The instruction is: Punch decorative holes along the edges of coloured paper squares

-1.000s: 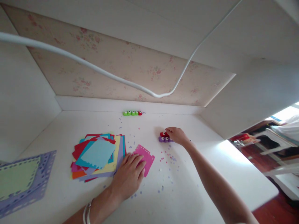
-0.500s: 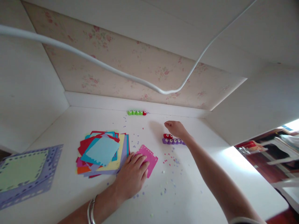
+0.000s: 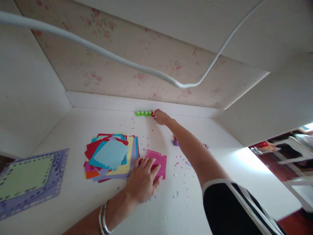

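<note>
My left hand (image 3: 144, 179) lies flat with its fingers spread, resting partly on a pink paper square (image 3: 158, 163) with a punched edge and reaching to the side of a stack of coloured paper (image 3: 111, 155). At the back of the table my right hand (image 3: 161, 117) has its fingertips closed around a small red paper punch (image 3: 153, 114). The red punch sits at the right end of a row of several green punches (image 3: 144, 113), each with an eye-like top. My right forearm hides most of a row of purple punches (image 3: 175, 143) and the red ones behind them.
Tiny paper cut-outs (image 3: 180, 161) lie scattered over the white table (image 3: 80, 202). Purple and pale green sheets (image 3: 26, 176) with punched borders lie at the left. A white cable (image 3: 137, 67) hangs across in front. White panels stand at both sides.
My right hand has moved from above the red and purple punches back and left to the red punch beside the green row. My left hand stays on the pink paper, its fingers slightly more spread.
</note>
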Demonstrator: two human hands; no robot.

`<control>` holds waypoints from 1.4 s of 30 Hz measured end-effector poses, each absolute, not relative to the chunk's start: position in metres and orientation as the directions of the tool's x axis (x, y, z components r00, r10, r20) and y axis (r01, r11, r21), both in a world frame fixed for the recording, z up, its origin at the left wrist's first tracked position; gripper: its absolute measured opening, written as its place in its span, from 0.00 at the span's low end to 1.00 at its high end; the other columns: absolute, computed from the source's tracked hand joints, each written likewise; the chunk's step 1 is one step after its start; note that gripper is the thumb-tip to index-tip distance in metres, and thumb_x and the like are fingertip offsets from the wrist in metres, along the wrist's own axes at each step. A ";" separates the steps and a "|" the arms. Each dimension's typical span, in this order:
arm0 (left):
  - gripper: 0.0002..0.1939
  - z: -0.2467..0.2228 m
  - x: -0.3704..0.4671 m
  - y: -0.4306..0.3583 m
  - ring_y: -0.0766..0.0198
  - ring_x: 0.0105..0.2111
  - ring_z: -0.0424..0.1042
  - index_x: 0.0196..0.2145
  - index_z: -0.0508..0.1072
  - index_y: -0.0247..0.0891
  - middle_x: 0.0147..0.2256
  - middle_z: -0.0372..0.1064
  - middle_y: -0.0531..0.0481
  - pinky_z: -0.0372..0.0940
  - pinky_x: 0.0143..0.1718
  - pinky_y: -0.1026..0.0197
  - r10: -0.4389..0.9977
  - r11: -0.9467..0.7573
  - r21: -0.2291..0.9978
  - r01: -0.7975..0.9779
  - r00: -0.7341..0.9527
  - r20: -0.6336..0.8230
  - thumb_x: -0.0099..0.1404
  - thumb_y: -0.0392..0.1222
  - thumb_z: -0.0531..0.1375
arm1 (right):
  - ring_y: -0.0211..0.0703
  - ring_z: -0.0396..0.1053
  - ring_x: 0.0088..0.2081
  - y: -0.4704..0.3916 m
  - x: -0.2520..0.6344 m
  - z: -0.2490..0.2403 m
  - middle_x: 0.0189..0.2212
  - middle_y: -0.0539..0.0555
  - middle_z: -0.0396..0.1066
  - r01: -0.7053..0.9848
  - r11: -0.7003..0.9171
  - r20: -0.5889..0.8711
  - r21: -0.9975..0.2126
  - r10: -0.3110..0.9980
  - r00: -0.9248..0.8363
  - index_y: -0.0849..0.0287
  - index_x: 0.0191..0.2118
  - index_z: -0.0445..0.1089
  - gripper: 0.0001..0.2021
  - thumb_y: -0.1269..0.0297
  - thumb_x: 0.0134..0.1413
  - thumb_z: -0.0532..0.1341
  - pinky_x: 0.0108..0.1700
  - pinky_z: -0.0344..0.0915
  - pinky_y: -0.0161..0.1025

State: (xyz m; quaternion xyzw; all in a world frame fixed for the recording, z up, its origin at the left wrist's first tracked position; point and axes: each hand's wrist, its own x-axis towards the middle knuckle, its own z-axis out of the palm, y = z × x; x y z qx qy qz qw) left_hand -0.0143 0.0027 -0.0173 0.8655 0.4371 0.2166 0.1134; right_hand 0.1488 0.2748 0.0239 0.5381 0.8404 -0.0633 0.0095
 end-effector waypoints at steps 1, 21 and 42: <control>0.17 -0.017 -0.014 0.003 0.50 0.50 0.64 0.52 0.70 0.43 0.51 0.66 0.44 0.56 0.53 0.41 0.809 -0.588 0.382 0.713 0.520 0.275 0.68 0.48 0.55 | 0.50 0.66 0.54 0.277 0.149 0.023 0.57 0.64 0.63 0.911 0.404 -0.088 -0.087 0.907 -0.411 0.62 0.57 0.66 0.19 0.72 0.61 0.54 0.56 0.61 0.41; 0.27 -0.026 -0.014 0.013 0.44 0.62 0.52 0.59 0.62 0.39 0.62 0.54 0.38 0.50 0.60 0.39 0.869 -0.485 0.391 0.782 0.380 0.317 0.64 0.47 0.58 | 0.44 0.75 0.42 0.129 0.187 0.056 0.48 0.56 0.73 0.355 0.176 0.085 -0.918 0.962 -0.259 0.54 0.50 0.65 0.17 0.58 0.55 0.63 0.46 0.71 0.43; 0.29 -0.015 -0.009 0.016 0.47 0.56 0.58 0.57 0.64 0.39 0.55 0.63 0.41 0.51 0.58 0.44 0.874 -0.483 0.372 0.793 0.411 0.258 0.62 0.52 0.61 | 0.51 0.70 0.50 0.034 0.229 -0.004 0.49 0.55 0.74 0.765 0.422 0.223 -0.486 0.906 -0.359 0.49 0.49 0.73 0.13 0.59 0.59 0.61 0.53 0.66 0.50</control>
